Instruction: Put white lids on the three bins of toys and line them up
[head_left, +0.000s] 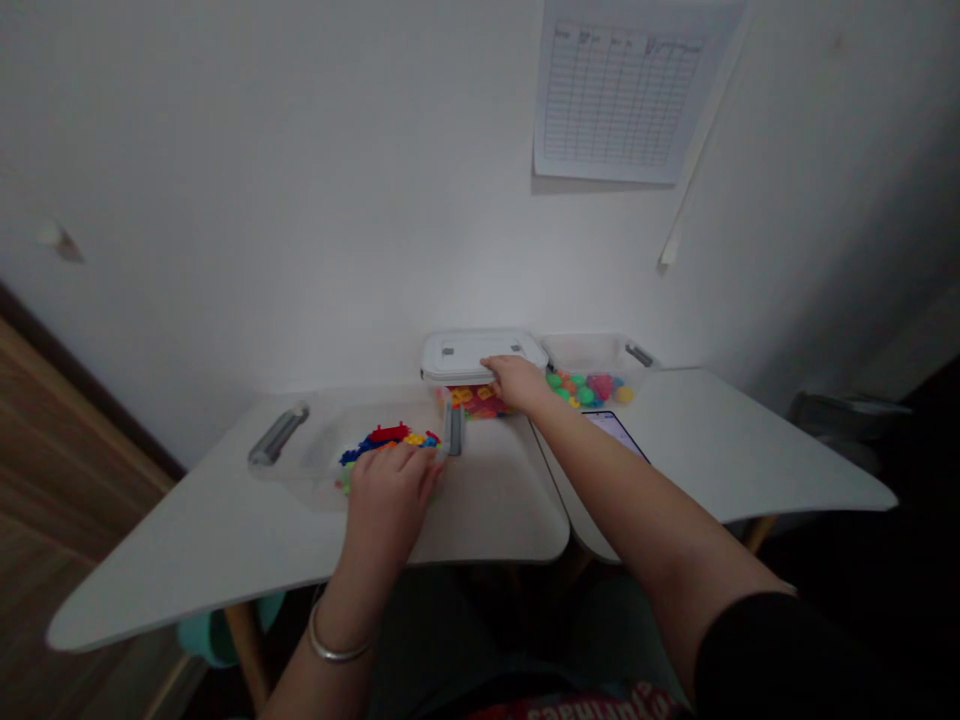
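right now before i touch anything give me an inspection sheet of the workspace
surface: two white tables side by side, wooden legs
job's things: a lidless clear plastic bin of blue, red and yellow plastic pieces; a clear box with a white lid over red and yellow pieces; a clear bin of coloured balls
clutter: a smartphone on the right-hand table
grippers: left hand on the pieces in the lidless bin, bangle on its wrist; right hand on the white lid
cables: nothing seen
surroundings: white wall with a printed grid sheet; wooden floor
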